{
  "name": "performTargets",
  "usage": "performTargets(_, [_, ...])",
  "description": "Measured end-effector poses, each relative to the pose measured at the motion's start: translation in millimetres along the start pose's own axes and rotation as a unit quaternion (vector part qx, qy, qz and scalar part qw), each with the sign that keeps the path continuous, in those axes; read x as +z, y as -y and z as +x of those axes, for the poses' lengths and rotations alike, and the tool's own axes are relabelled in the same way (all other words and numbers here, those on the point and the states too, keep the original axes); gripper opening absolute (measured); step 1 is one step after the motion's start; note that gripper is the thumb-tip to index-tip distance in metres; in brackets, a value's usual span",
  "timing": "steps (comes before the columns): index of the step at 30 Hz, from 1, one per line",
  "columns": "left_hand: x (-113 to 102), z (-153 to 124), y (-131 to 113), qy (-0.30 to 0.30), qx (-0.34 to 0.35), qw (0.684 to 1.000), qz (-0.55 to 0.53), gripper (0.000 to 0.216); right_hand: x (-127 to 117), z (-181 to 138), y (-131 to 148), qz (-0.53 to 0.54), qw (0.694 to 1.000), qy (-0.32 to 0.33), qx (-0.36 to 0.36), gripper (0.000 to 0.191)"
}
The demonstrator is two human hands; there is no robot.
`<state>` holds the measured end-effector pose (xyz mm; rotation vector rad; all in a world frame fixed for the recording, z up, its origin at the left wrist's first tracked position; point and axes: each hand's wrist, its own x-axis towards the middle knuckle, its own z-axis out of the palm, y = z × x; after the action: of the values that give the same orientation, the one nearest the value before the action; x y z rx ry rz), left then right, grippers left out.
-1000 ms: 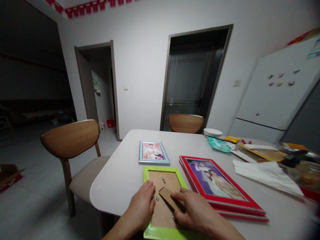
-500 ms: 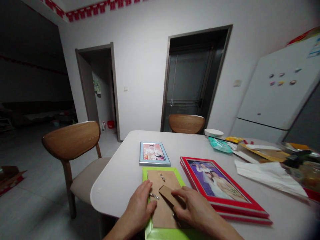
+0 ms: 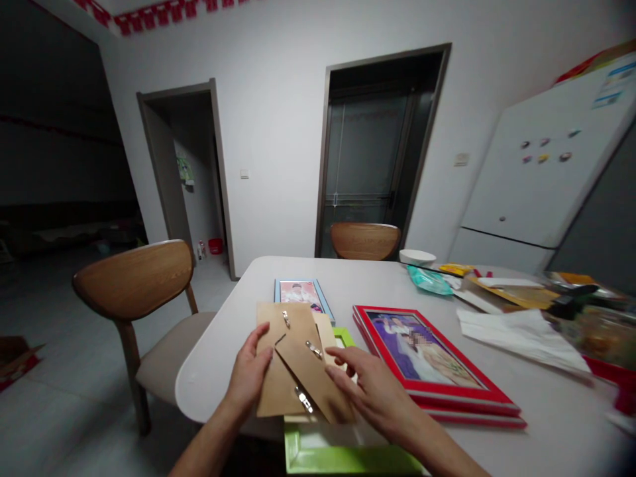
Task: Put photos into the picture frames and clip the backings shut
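A brown backing board (image 3: 284, 361) with metal clips and a fold-out stand is lifted off the green picture frame (image 3: 342, 456), which lies face down at the table's near edge. My left hand (image 3: 247, 379) grips the board's left edge. My right hand (image 3: 372, 391) holds its right side, fingers on the stand flap. A small blue frame (image 3: 304, 293) with a photo lies just beyond the board. Two stacked red frames (image 3: 427, 361) with a photo on top lie to the right.
The white table (image 3: 233, 344) carries a white bowl (image 3: 417, 256), a teal packet (image 3: 430, 281), papers (image 3: 517, 329) and clutter at the right. Wooden chairs stand at the left (image 3: 134, 281) and far side (image 3: 365, 240). A white fridge (image 3: 541, 172) is at the right.
The backing board has come out of the green frame and been lifted up toward me; both hands rose with it. Earlier it lay flat inside the frame under my fingers.
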<state>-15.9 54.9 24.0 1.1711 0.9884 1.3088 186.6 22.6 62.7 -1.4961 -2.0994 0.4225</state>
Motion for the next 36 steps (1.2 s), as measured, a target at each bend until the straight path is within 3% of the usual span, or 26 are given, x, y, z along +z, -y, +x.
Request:
performTargets(4, [-23.6,-2.9,-9.5,-0.008,-0.092,0.996,-0.016,0.053,10.3,4.2,-24.4,-0.079,0.996,0.002,0.039,0.043])
performTargets(7, [-23.0,-5.2,-3.6,-0.006,-0.131,0.991,-0.024,0.056,19.5,4.6,-29.8,-0.078,0.997,0.001,0.019,0.041])
performTargets(12, [0.0,-4.5,8.0,0.041,-0.090,0.995,0.011,0.049,18.1,2.3,-18.8,-0.076,0.997,0.009,-0.006,0.034])
performTargets(17, [-4.0,-4.3,5.4,0.053,-0.067,0.993,0.085,0.040,18.1,-4.5,-25.2,-0.134,0.991,0.024,-0.011,0.032])
performTargets(20, [-7.5,-6.8,0.0,0.040,-0.103,0.993,0.048,0.042,20.5,-4.6,-28.3,-0.088,0.996,-0.011,0.001,0.025])
performTargets(23, [-0.7,-10.2,-5.4,0.018,-0.098,0.995,-0.016,0.043,23.2,1.2,-26.1,0.044,0.999,-0.028,0.007,0.034])
performTargets(28, [12.2,-13.2,-7.0,-0.005,-0.094,0.995,-0.044,0.045,30.5,12.9,-28.3,0.253,0.964,-0.029,0.079,0.044])
performTargets(32, [4.0,-13.3,-7.1,-0.037,-0.109,0.993,-0.022,0.048,29.8,10.1,-34.2,0.223,0.971,-0.047,0.073,0.039])
performTargets(36, [-15.7,-8.6,-9.2,-0.056,-0.130,0.989,-0.047,0.049,26.1,0.4,-25.7,0.101,0.994,-0.037,-0.031,0.031])
